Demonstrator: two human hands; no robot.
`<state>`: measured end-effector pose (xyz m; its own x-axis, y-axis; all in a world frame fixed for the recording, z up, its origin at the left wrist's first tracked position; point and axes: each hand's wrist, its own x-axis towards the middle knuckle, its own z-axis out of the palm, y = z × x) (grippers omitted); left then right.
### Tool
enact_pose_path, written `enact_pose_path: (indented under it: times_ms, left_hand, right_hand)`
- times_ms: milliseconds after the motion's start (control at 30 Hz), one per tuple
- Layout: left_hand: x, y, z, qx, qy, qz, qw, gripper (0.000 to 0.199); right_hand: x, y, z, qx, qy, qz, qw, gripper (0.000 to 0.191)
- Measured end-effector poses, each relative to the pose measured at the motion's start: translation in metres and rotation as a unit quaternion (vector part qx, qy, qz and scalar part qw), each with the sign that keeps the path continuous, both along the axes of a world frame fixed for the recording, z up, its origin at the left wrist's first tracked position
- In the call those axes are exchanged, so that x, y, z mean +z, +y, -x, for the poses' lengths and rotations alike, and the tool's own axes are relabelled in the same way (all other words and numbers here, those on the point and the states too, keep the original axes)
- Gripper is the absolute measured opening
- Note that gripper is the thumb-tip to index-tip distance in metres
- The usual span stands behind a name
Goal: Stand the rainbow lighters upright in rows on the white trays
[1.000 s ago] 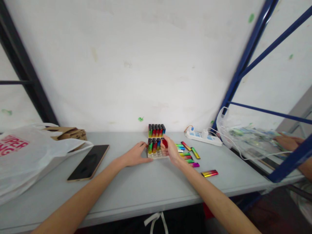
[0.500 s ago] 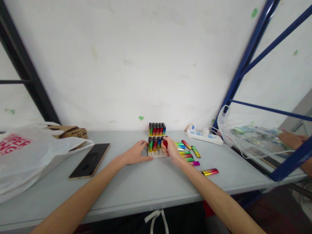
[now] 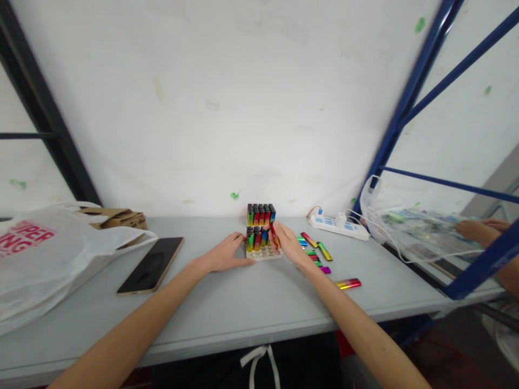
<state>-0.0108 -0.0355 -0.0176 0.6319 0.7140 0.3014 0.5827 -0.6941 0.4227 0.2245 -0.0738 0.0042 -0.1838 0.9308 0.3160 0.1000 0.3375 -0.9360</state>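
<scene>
A pale tray with holes (image 3: 265,255) sits in the middle of the table, several colourful lighters (image 3: 257,237) upright in its far part. Against its left side rests my left hand (image 3: 227,253), thumb and fingers spread, holding nothing. My right hand (image 3: 287,242) grips a red lighter (image 3: 275,236) over the right side of the tray. Whether the lower end of that lighter touches a hole I cannot tell. Directly behind stands another block of upright lighters (image 3: 261,215). Loose lighters (image 3: 325,250) lie on the table to the right, partly hidden by my right hand and forearm.
A dark phone (image 3: 151,266) lies at left, near a white plastic bag (image 3: 60,259) and folded cardboard (image 3: 117,217). A white power strip (image 3: 339,226) is at the back right, beside a blue metal post (image 3: 389,146). Another person's hand (image 3: 472,230) shows beyond it.
My right hand has shifted slightly right and its grip has changed, so more of the red lighter shows. My left hand stays at the tray's side.
</scene>
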Motion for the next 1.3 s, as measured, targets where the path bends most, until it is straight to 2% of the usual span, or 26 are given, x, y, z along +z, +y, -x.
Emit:
enact_pose_path:
  times_ms: [67,133,200,267,467,600,767,933,1133,1300]
  left_hand:
    - [-0.002,0.001,0.000,-0.002,-0.007,-0.001,1.000,0.064]
    - [-0.003,0.002,0.000,-0.005,-0.008,-0.004,1.000,0.063]
    - [-0.004,0.002,0.000,-0.007,-0.004,-0.008,1.000,0.061]
    - [-0.004,0.002,0.000,-0.005,0.001,-0.011,1.000,0.060]
    - [-0.002,0.000,0.000,0.001,-0.004,-0.004,1.000,0.064]
    - [-0.002,0.000,0.000,0.004,-0.006,0.000,1.000,0.065]
    - [-0.002,0.001,0.000,0.000,0.009,0.001,1.000,0.066]
    - [-0.004,0.002,0.001,-0.001,0.003,-0.002,1.000,0.066]
    - [-0.005,0.003,0.002,-0.003,0.001,-0.005,1.000,0.066]
    - [-0.006,0.004,0.002,-0.005,-0.015,-0.009,1.000,0.068]
  right_hand:
    - [0.001,-0.002,-0.004,-0.037,-0.091,-0.083,0.992,0.051]
    - [0.003,-0.004,-0.006,-0.082,-0.192,-0.174,0.962,0.043]
    - [0.003,-0.005,-0.007,-0.110,-0.277,-0.222,0.928,0.038]
    - [0.003,-0.005,-0.007,-0.119,-0.317,-0.222,0.914,0.036]
    - [-0.003,0.001,-0.010,-0.132,-0.280,-0.212,0.927,0.025]
    - [-0.002,0.004,-0.017,-0.070,-0.315,-0.198,0.925,0.024]
    - [0.009,0.004,-0.033,-0.002,-0.346,-0.185,0.920,0.027]
    - [0.007,0.007,-0.037,0.040,-0.325,-0.139,0.934,0.032]
    - [0.005,0.011,-0.026,0.031,-0.338,-0.164,0.926,0.038]
    - [0.010,0.009,-0.022,-0.025,-0.420,-0.167,0.892,0.032]
